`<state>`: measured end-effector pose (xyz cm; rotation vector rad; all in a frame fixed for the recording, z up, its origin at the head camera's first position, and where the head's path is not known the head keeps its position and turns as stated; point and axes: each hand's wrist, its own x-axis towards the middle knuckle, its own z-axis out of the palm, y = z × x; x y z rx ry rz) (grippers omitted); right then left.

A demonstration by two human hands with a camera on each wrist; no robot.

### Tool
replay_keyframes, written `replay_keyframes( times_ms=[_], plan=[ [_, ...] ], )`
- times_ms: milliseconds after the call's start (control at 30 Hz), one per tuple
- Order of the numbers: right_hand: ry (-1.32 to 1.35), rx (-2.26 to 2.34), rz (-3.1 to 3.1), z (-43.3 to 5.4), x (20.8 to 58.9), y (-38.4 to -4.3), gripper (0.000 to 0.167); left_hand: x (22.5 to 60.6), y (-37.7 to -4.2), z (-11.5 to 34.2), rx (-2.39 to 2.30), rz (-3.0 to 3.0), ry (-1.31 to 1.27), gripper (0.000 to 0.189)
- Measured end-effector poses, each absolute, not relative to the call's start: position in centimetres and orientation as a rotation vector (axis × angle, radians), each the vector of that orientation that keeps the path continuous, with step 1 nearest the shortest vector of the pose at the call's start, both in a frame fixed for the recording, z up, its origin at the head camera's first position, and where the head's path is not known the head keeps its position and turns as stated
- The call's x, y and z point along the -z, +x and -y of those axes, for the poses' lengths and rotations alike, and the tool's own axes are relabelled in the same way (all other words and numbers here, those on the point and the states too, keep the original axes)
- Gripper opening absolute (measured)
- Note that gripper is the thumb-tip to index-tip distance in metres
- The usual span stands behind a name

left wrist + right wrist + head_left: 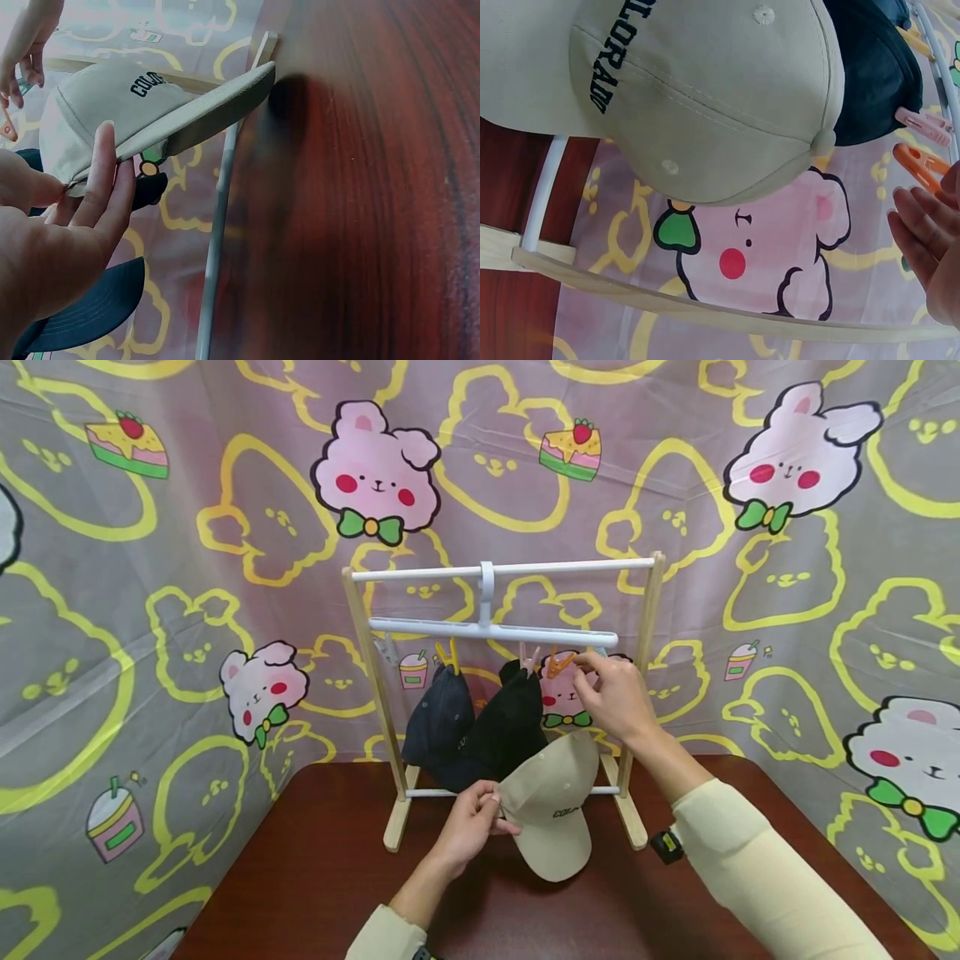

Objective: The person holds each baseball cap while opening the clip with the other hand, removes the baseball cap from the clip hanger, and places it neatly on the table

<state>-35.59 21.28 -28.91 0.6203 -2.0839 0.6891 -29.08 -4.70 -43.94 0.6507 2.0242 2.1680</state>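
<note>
Beige cap (pixel 552 827) in pinched left grip (pixel 467 828)

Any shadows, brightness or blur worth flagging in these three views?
Head: faint shadowing on the table below the beige cap; left wrist: dark shadow beside the brim, backdrop pale at upper left; right wrist: dark lettering sharp enough to read.

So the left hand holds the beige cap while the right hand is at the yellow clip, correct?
Not quite: in the head view, the right hand is at the orange clip, not the yellow clip. The left hand does hold the beige cap.
</note>
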Motion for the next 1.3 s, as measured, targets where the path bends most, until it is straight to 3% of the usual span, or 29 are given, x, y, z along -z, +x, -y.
replay_keyframes(
  times_ms=[333, 1300],
  plan=[
    [0.672, -0.635, 2.088, -21.7, 28.5, -35.6, 0.021, 44.3, -28.9, 4.3, -2.120, -2.013, 0.607, 0.023],
    [0.718, -0.641, 2.115, -20.5, 28.6, -35.6, 0.024, 44.5, -27.7, 4.3, -1.539, -2.312, 0.802, 0.006]
  ],
)
